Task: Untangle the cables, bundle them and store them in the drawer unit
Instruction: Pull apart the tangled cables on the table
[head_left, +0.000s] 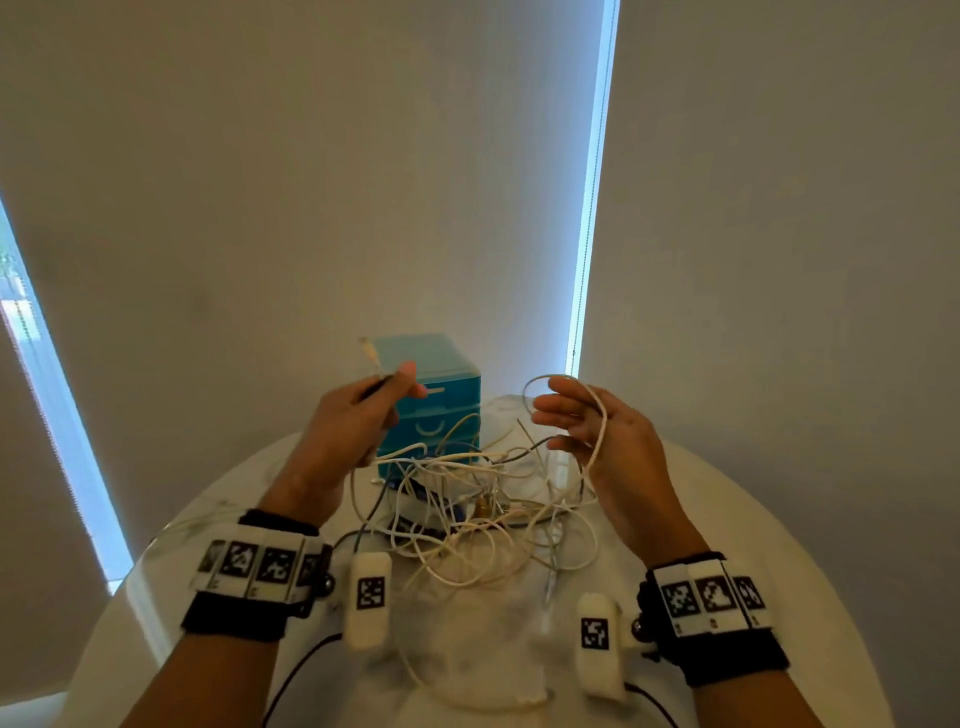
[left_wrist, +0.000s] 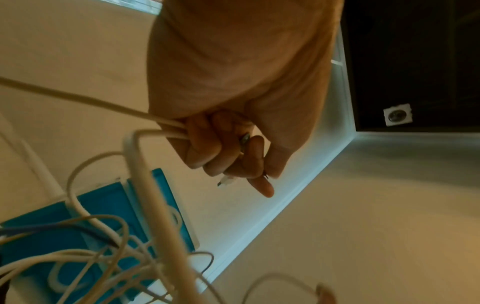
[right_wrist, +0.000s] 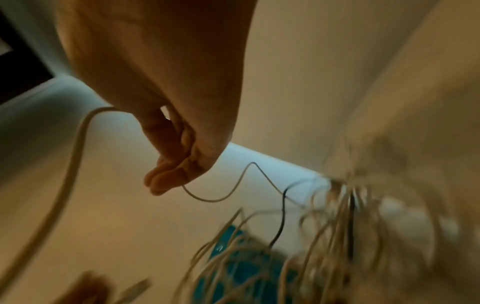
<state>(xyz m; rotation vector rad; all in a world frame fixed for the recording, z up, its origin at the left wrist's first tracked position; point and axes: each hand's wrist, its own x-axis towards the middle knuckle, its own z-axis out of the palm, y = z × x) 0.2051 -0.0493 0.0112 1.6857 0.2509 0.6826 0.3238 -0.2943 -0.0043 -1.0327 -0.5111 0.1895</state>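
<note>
Cables (head_left: 467, 499) heaped tangled mid-table (head_left: 779, 519), just near of blue drawer unit (head_left: 441, 384). Left hand (head_left: 358, 415) clamps plug end (head_left: 370, 353), raised. Right hand (head_left: 597, 431) loose, fingers straight, white strand draped over. Best: draw slowly, lift loops clear, don't yank knots tight.

We are looking down from head height; both wrist cameras are peering close along each palm, sharing the cable tangle (head_left: 467, 499).
</note>
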